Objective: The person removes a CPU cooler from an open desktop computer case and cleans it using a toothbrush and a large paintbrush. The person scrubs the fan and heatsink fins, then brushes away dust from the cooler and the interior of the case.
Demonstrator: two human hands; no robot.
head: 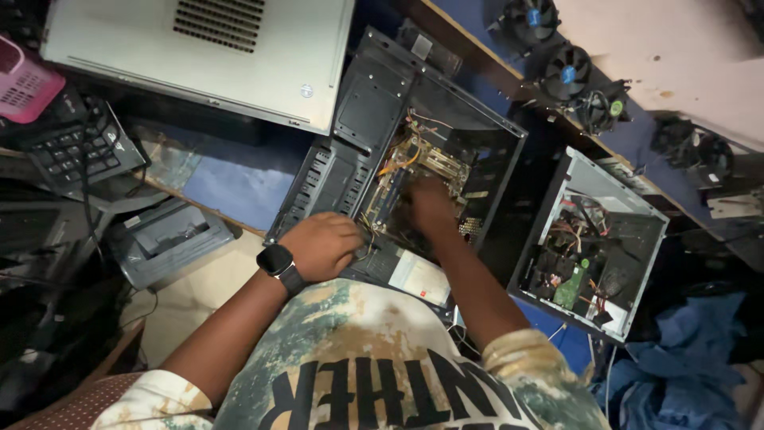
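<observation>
The left hand [325,245], with a dark watch [277,260] on its wrist, is clenched over the near edge of an open black computer case [374,119], at a bundle of thin wires; what its grip closes on is hidden under the knuckles. The right hand [430,205] reaches deep into the same case and rests on the board [414,159] inside, fingers pointing down out of sight, so I cannot tell whether its grip is closed or loose.

The case lies on its side on the table [231,183], side panel off, with the board, orange and yellow wires and gold-coloured slots exposed. Judging from that, the opening-up is done and the work inside is under way; the board and cables are still in place.

Just beside it on the right lies a 2nd open case [593,243], its tangle of coloured wires and a green board showing. At least 3 loose cooling fans [567,73] sit along the far edge. A pale grey panel [199,48] with a vent lies above left, a black keypad [76,147] and a pink basket [24,80] at far left, and blue cloth [684,358] at lower right. The loose wires crowd the space both hands work in.
</observation>
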